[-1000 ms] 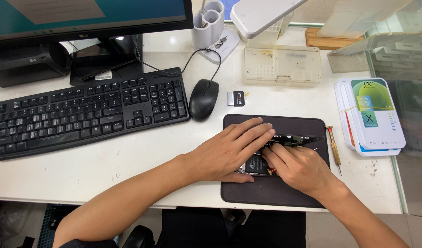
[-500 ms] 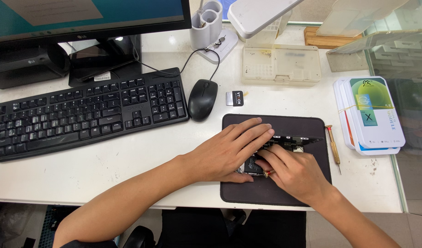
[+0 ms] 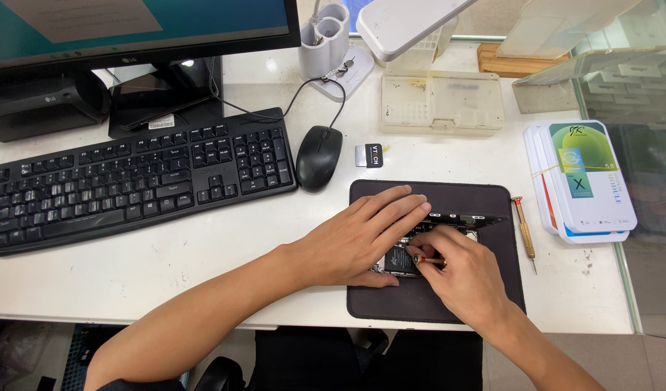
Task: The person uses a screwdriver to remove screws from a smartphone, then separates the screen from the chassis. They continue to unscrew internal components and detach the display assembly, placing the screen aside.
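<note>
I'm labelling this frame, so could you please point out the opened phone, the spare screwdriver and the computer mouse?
Opened phone (image 3: 399, 259), head view: exposed insides between the hands.
Spare screwdriver (image 3: 523, 223), head view: wooden handle, right of the mat.
Computer mouse (image 3: 319, 157), head view: middle of its black back.

Obscured areas, opened phone on mat

My hands cover most of the opened phone (image 3: 399, 259); I cannot make out the small tool's (image 3: 428, 259) tip. The monitor (image 3: 130, 29) is cut off at the top edge.
</note>
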